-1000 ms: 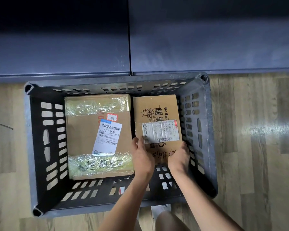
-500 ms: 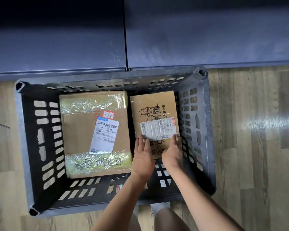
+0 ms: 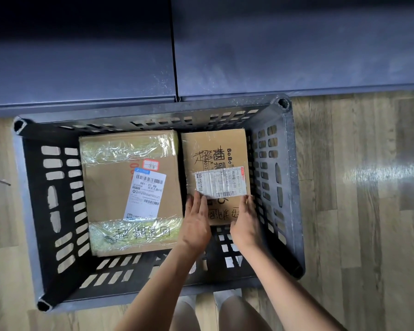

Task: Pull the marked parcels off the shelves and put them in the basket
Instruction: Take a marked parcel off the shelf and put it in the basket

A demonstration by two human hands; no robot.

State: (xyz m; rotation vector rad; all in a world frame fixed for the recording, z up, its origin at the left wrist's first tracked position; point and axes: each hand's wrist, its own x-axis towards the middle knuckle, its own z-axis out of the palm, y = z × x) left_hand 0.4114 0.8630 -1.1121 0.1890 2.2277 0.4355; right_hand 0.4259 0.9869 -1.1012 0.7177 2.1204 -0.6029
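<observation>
A dark grey slotted basket stands on the floor against the shelf base. Inside lie two cardboard parcels side by side. The larger taped parcel on the left has a white label and black handwriting on its near tape strip. The smaller parcel on the right has a white barcode label and handwriting, and its far end sits close to the basket's far wall. My left hand and my right hand rest flat on the smaller parcel's near end, fingers stretched out, not wrapped around it.
Dark blue shelf panels fill the top of the view, just behind the basket. Wood-look flooring lies to the right and left. Bare basket floor shows in front of the smaller parcel. My legs and feet are at the bottom edge.
The smaller parcel has slid toward the basket's far wall. My hands went from clasping its near corners to lying flat on its top.
</observation>
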